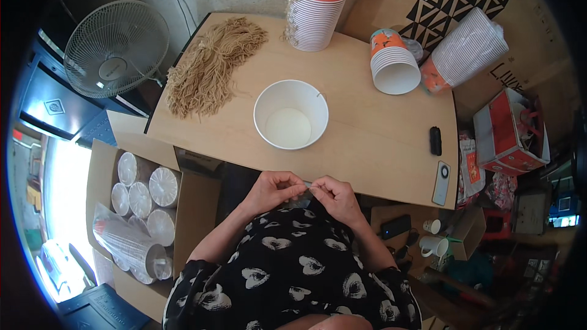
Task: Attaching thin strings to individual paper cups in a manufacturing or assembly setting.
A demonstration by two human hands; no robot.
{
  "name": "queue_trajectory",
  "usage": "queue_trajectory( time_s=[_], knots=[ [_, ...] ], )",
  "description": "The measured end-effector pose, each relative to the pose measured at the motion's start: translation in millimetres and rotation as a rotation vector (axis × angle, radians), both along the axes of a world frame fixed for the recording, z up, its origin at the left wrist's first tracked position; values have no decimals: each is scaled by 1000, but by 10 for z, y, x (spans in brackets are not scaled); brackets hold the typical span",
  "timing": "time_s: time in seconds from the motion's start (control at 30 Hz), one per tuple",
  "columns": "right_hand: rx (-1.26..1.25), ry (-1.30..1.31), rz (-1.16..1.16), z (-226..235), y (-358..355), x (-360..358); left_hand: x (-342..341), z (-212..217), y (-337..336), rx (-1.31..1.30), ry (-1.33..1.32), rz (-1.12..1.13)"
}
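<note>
Just in front of the table's near edge, my left hand and my right hand meet in front of my body. Both are closed in a pinch, fingertips almost touching. Whatever lies between them is too small to make out. Beyond them on the table stands a large white paper bucket, upright and seen from above, with a short bit of tan string at its rim. A heap of tan strings lies at the table's far left.
Stacked paper buckets stand at the table's back, with several strings down their left side. A smaller stack and a bagged stack lean at right. A phone lies near the right edge. A carton of wrapped cups and a fan are left.
</note>
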State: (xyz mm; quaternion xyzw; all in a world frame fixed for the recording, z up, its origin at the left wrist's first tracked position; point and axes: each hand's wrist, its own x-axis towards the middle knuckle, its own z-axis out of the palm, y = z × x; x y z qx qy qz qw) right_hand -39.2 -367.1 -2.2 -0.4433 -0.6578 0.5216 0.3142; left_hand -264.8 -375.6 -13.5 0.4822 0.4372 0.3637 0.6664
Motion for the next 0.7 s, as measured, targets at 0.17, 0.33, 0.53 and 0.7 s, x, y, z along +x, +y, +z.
queue_trajectory(
  time_s=[0.17, 0.33, 0.53, 0.7],
  knots=[
    [-14, 30, -11, -78, -25, -13, -54, -86, -35, -67, -66, 2],
    [-64, 45, -10, -109, -44, 18, -105, -145, -61, -84, -61, -17],
    [43, -50, 64, -75, 13, 47, -66, -142, -94, -122, -96, -15],
    [-122, -54, 118, 48, 9, 25, -8, -172, -102, 74, 88, -32]
  ],
)
